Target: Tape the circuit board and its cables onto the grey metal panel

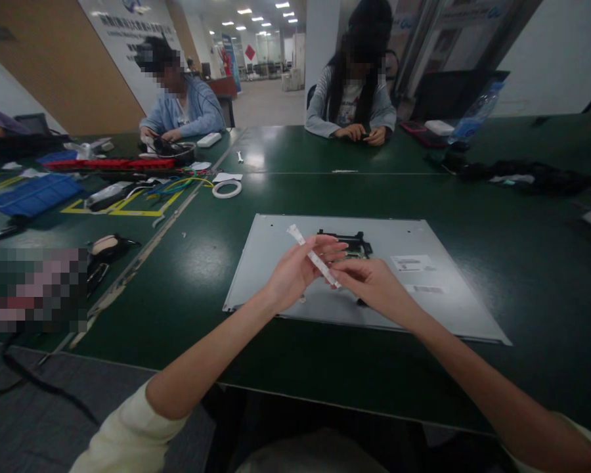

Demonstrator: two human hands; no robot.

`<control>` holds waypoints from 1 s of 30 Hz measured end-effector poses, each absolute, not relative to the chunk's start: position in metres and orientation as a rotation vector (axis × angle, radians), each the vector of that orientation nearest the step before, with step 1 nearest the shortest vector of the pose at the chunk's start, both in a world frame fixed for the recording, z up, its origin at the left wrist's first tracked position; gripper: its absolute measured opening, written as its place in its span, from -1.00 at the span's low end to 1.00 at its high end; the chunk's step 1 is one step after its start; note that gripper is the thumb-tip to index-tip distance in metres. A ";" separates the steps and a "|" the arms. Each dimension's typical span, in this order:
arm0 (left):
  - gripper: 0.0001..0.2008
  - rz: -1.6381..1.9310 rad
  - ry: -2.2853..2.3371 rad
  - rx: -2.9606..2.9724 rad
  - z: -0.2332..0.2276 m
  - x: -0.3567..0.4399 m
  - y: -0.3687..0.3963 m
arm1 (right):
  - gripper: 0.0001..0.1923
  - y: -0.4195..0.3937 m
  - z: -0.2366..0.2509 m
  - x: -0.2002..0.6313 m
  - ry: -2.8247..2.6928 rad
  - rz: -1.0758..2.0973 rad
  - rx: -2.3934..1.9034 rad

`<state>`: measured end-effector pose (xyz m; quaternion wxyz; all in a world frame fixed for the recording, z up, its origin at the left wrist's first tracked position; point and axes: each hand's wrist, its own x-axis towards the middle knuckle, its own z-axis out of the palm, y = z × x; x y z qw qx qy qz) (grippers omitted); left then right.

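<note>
A narrow white strip (315,257) with small faint marks slants between my two hands; its exact kind I cannot make out. Its upper end lies across my left hand (295,269), whose fingers stretch to the right behind it. With thumb and fingertips, my right hand (372,286) pinches the strip's lower end. Both hands are above a flat grey metal panel (256,276) with white labels (411,263) on its right part. A black bracket (342,235) and part of a green circuit board show behind my fingers, partly hidden.
On the green table (177,309), a roll of white tape (226,189), a blue tray (34,195), cables and a small wrench (240,157) lie to the left. Two people sit across the table. A plastic bottle (477,112) stands at the far right.
</note>
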<state>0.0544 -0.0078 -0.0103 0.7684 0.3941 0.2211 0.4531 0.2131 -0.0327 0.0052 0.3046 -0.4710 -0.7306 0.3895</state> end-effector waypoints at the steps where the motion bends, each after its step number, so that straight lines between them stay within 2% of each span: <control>1: -0.74 0.996 0.493 0.872 -0.011 0.054 -0.008 | -0.79 -0.033 0.005 0.214 -1.940 1.024 -1.254; 3: -0.75 1.063 0.544 0.913 -0.011 0.054 -0.007 | -0.78 -0.033 0.004 0.214 -1.958 0.992 -1.273; 8: -0.51 1.444 0.775 1.055 -0.012 0.049 -0.001 | -0.78 -0.032 0.002 0.218 -1.996 0.888 -1.327; 10: -0.49 1.568 0.841 1.101 -0.013 0.046 0.003 | -0.78 -0.032 0.000 0.220 -2.007 0.869 -1.329; 17: -0.81 1.572 0.881 1.123 -0.014 0.044 0.008 | -0.78 -0.033 0.000 0.221 -1.982 0.837 -1.327; 23: -0.89 1.493 0.844 0.938 -0.019 0.047 0.012 | -0.79 -0.032 -0.001 0.221 -2.015 0.759 -1.320; 30: -0.91 1.573 0.898 0.917 -0.019 0.042 0.017 | -0.79 -0.032 0.001 0.224 -2.022 0.730 -1.344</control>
